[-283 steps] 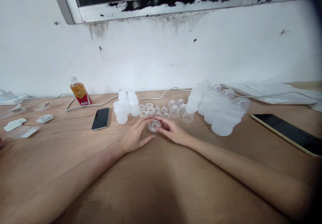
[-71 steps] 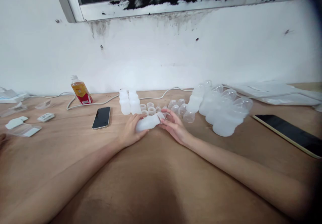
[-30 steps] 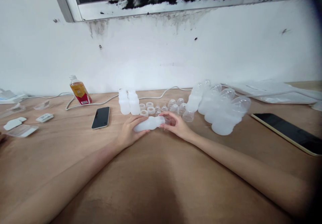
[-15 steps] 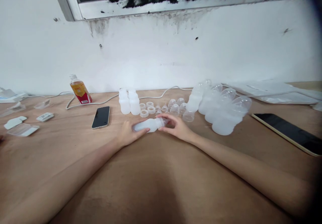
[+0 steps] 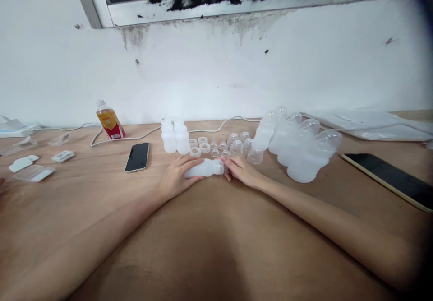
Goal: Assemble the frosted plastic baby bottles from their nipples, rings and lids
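Note:
A frosted baby bottle [image 5: 201, 169] lies on its side just above the table, base to the left. My left hand [image 5: 176, 178] is closed around its base end, thumb in front and fingers behind. At the other end, my right hand [image 5: 241, 171] pinches the teat by the collar; the fingers hide most of the teat. Behind the hands are several white collar rings [image 5: 204, 147], small clear teats [image 5: 214, 151] and clear dome caps [image 5: 236, 147]. Two frosted bottles without caps [image 5: 176, 137] stand at the back.
Several capped bottles [image 5: 301, 163] stand to the right, beside a large dark phone or tablet [image 5: 389, 181]. On the left are a smartphone [image 5: 137, 157], a drink bottle [image 5: 110, 121] and clear plastic cases [image 5: 34, 173]. A white cable [image 5: 142, 135] runs along the wall. Another person's fingertips [image 5: 2, 186] show at the left edge.
My right fingers have closed in over the teat, which was visible between them before. The bottle has shifted slightly right in view, and my left hand's grip has moved a little.

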### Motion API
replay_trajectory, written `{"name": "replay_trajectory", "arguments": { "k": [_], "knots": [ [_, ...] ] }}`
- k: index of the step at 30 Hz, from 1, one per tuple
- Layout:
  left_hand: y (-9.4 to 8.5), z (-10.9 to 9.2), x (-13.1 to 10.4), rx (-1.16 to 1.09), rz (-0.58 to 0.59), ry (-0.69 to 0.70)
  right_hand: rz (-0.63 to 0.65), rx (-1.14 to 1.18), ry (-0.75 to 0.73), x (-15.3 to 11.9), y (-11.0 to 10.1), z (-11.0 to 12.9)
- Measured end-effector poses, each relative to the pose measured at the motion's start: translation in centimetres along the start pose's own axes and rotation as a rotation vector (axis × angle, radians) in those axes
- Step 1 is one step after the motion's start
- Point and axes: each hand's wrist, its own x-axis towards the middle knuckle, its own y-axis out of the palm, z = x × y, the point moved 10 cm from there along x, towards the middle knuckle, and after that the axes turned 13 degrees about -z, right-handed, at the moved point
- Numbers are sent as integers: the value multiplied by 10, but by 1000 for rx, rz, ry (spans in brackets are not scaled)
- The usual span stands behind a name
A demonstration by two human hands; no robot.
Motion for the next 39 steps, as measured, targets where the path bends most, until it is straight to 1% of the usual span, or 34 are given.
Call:
{"name": "replay_trajectory", "arguments": {
  "k": [2,4,5,7,10,12,13,15,18,20,22,23,25,26,27,28,31,32,33,34,36,37,39],
  "knots": [
    [0,3,0,-6,-16,-20,53,41,-51,0,1,3],
    [0,4,0,-10,-12,-31,54,93,-92,1,0,5],
    [1,4,0,-12,-9,-34,52,115,-87,2,0,4],
    [0,2,0,-18,-7,-21,92,157,-9,3,6,-4],
    [-2,-4,1,-35,-11,22,197,184,168,2,21,-20],
    [-3,-6,2,-43,-13,27,212,169,227,3,21,-25],
    [-3,-5,2,-42,-14,15,196,158,224,4,17,-23],
    [-4,-2,2,-36,-28,-23,144,156,150,7,6,-13],
    [-7,4,3,-34,-51,-87,76,168,-29,9,-8,10],
    [-8,6,3,-42,-57,-106,37,166,-77,9,-11,15],
    [-9,5,4,-50,-57,-94,42,163,-29,10,-6,8],
    [-9,3,4,-53,-55,-76,74,161,21,9,0,1],
    [-8,-2,4,-57,-43,-35,189,141,127,5,14,-11],
    [-8,-4,3,-57,-37,-22,225,125,153,4,17,-14],
    [-7,-5,3,-55,-34,-18,217,105,145,4,14,-13],
    [-7,-4,3,-52,-33,-26,178,82,99,6,8,-8],
    [-8,1,3,-46,-44,-74,23,18,-157,8,-14,21],
    [-8,2,3,-44,-45,-81,-2,-3,-214,6,-16,28],
    [-7,2,3,-41,-42,-73,-11,-19,-238,4,-16,31],
    [-7,1,3,-37,-37,-51,-18,-25,-231,3,-14,31],
    [-7,-6,2,-13,-20,29,-51,5,-148,1,-9,24],
    [-6,-11,1,13,-9,75,-50,53,-71,0,-4,19],
    [-7,-19,-1,89,1,173,-3,213,148,-5,11,4]
  ]
}}
